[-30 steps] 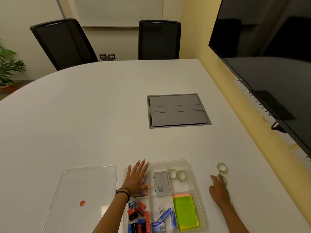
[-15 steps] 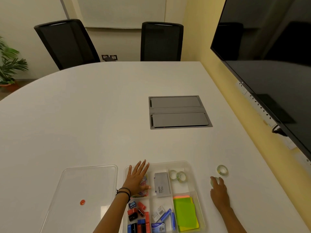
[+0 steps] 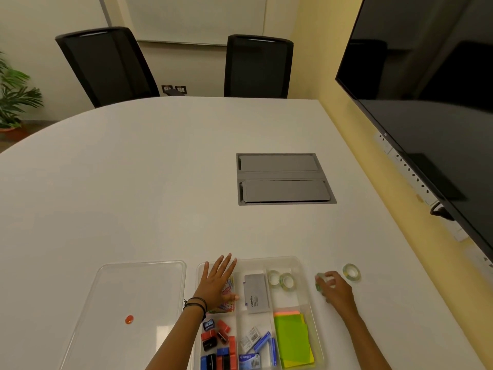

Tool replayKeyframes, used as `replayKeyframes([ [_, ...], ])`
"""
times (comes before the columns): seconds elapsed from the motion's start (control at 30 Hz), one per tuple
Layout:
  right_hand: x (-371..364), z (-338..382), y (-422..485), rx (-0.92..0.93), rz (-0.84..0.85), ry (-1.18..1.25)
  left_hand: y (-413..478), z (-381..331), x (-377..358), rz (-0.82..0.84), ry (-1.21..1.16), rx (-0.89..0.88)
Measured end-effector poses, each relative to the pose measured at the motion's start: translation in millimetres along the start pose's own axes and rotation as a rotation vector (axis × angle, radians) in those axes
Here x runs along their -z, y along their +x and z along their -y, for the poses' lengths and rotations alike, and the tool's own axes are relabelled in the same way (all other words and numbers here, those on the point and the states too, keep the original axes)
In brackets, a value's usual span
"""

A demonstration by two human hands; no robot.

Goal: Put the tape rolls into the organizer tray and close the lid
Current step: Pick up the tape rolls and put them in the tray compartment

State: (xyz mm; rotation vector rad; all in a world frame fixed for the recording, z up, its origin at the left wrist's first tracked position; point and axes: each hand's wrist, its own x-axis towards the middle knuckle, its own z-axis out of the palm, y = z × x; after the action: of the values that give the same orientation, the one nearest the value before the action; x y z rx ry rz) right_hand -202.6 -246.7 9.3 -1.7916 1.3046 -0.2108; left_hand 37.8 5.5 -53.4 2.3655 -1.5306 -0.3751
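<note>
A clear organizer tray (image 3: 298, 263) sits at the table's near edge, with two small greenish tape rolls (image 3: 280, 279) in its far right compartment. My right hand (image 3: 336, 289) is just right of the tray, its fingers closed on another tape roll (image 3: 319, 282), blurred and lifted slightly off the table. One more tape roll (image 3: 351, 272) lies flat on the table beyond that hand. My left hand (image 3: 218, 284) rests flat, fingers spread, on the tray's far left compartment. The clear lid (image 3: 128, 295) with an orange dot lies left of the tray.
The tray also holds a grey box (image 3: 255, 292), green sticky notes (image 3: 293, 340), staple boxes and coloured sharpeners. A grey cable hatch (image 3: 283, 178) is set into the white table. A large dark screen (image 3: 426, 102) hangs on the right wall. Two black chairs stand at the far side.
My right hand closed on the nearer tape roll on the table and carried it left toward the tray. My left hand stayed on the tray.
</note>
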Motion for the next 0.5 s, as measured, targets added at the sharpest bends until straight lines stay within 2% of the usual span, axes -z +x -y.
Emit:
replayKeyframes([
  [0.13,-8,38,-6,0.085,0.090,0.192,1,-3,2,-0.016,-0.015,0.005],
  [0.27,-24,57,-11,0.101,0.237,0.247,1,-6,7,-0.008,0.015,0.002],
  [0.4,-46,56,-16,0.051,0.401,0.127,0,-5,11,0.070,0.090,0.050],
  [0.5,-60,51,-20,0.101,0.436,-0.063,1,-10,18,0.123,0.105,0.065],
])
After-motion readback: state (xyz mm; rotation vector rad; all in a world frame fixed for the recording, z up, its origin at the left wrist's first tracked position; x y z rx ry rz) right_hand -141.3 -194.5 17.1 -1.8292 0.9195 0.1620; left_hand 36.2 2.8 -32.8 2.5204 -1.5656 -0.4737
